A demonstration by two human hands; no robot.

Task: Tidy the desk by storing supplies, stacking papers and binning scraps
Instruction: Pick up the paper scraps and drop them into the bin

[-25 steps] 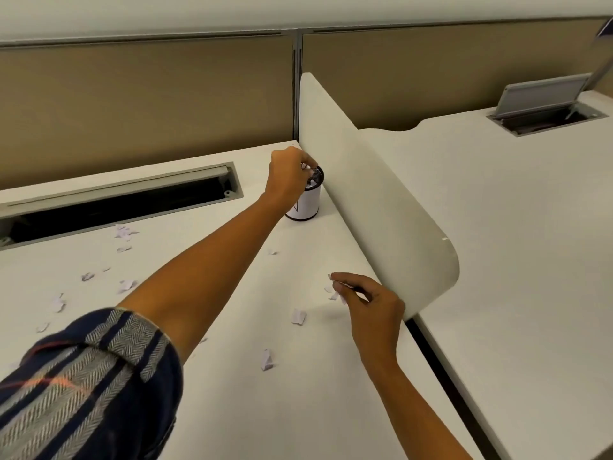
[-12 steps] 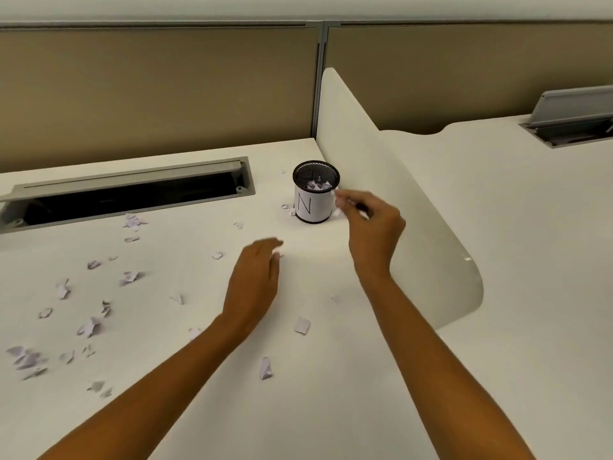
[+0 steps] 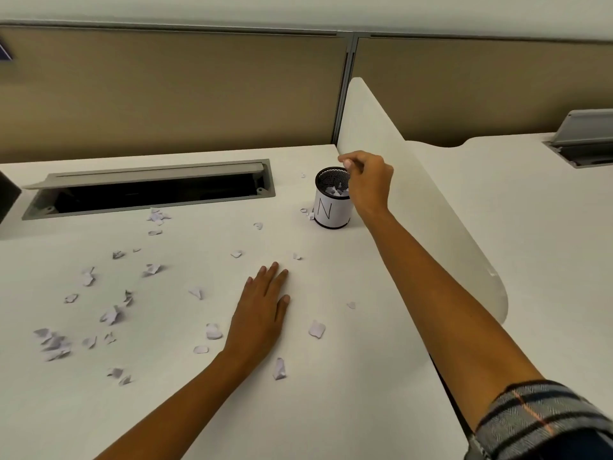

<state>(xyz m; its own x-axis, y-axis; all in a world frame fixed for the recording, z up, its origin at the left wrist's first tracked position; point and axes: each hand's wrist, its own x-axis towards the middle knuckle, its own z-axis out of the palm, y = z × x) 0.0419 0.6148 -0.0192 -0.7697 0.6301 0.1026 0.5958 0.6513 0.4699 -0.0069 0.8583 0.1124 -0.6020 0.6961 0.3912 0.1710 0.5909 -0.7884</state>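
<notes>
A small black mesh cup [image 3: 331, 210] with a white label marked "N" stands at the back of the white desk [image 3: 348, 410] and has paper scraps inside. My right hand [image 3: 368, 180] hovers over its rim with fingertips pinched together; no scrap shows between them. My left hand [image 3: 262, 307] lies flat on the desk, fingers spread, holding nothing. Torn white scraps are scattered around it, such as one scrap [image 3: 316, 328] to its right, another scrap [image 3: 279, 368] near the wrist, and several more scraps [image 3: 111, 315] to the left.
A curved white divider panel [image 3: 431, 210] rises just right of the cup. An open cable tray [image 3: 149, 190] is cut into the desk at the back left. A neighbouring desk [image 3: 547, 260] lies beyond the divider. Tan partition walls close the back.
My right hand has risen from beside the cup to over its rim. My left hand has come down flat onto the desk. The view has shifted left, showing more scraps.
</notes>
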